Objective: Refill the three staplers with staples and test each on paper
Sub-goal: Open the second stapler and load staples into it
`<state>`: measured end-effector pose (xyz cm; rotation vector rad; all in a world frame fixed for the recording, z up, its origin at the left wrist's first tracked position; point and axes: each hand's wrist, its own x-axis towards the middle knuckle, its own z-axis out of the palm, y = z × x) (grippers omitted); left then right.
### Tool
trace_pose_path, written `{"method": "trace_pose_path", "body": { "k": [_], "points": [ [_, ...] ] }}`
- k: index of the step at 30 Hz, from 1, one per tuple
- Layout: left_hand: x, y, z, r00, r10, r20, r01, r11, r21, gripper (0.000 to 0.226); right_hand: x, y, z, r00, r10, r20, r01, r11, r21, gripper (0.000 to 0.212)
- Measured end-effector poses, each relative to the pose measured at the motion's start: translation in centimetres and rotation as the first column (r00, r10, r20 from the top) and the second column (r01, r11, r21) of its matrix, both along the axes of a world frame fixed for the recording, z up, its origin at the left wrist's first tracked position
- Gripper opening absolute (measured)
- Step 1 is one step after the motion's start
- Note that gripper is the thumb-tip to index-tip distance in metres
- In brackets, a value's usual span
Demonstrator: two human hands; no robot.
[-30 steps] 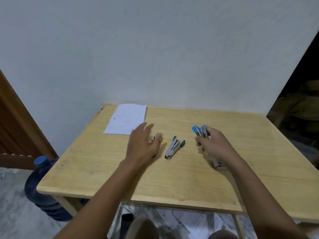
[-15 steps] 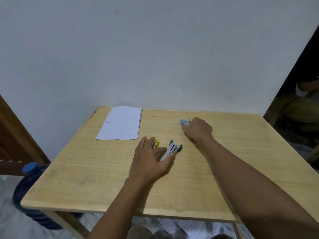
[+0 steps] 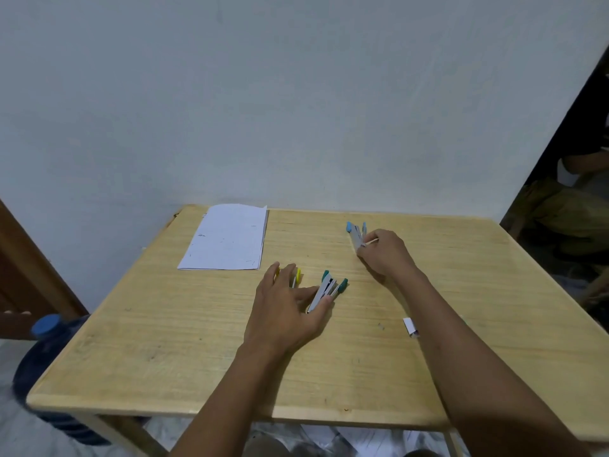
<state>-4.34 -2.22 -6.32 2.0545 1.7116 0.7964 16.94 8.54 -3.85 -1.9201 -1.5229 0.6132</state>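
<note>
On the wooden table point(image 3: 164, 341), a sheet of paper point(image 3: 227, 239) lies at the far left. The left hand point(image 3: 283, 311) rests spread and flat over the yellow stapler point(image 3: 297, 277), its thumb touching the green stapler point(image 3: 324, 290) just beside it. Farther back, the right hand point(image 3: 384, 253) curls round the near end of the blue stapler point(image 3: 354, 232).

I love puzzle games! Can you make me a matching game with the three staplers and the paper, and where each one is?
Things:
1. yellow stapler
2. green stapler
3. blue stapler
4. paper

Places:
A. held in the right hand
B. far left of the table, untouched
C. by the left hand's thumb
D. mostly hidden under the left hand's fingers

Pairs: 1-D, 2-C, 3-A, 4-B.
</note>
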Motion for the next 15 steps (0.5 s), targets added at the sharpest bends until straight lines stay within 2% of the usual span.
{"method": "trace_pose_path", "body": {
  "k": [2,6,8,9,13,15],
  "points": [
    [0.0,0.0,0.1,1.0,0.001,0.006,-0.001,1.0,-0.006,0.043,-0.2,0.0,-0.1,1.0,0.004,0.009,-0.004,1.0,0.005,0.022],
    [0.0,0.0,0.1,1.0,-0.004,0.021,0.004,1.0,-0.008,0.044,-1.2,-2.1,1.2,0.999,-0.008,-0.032,0.009,1.0,0.023,0.033],
    [-0.1,0.2,-0.2,0.999,-0.002,0.036,0.001,1.0,0.013,0.042,-1.9,-4.2,1.8,0.999,-0.031,-0.034,0.033,0.997,0.07,0.025],
    [-0.1,0.3,-0.4,0.999,0.002,0.042,-0.003,1.0,0.028,0.039,-2.3,-5.3,1.9,0.999,-0.033,-0.039,0.035,0.998,0.053,0.023],
    [-0.2,0.9,-1.0,1.0,0.017,0.026,-0.018,0.998,0.066,0.032,-4.3,-8.0,1.0,0.998,0.03,0.064,-0.019,0.985,-0.169,0.039],
    [-0.2,1.0,-1.2,1.0,0.014,0.006,-0.015,0.996,0.084,0.031,-5.2,-8.1,0.5,0.994,0.035,0.104,-0.013,0.978,-0.208,0.042]
  ]
}}
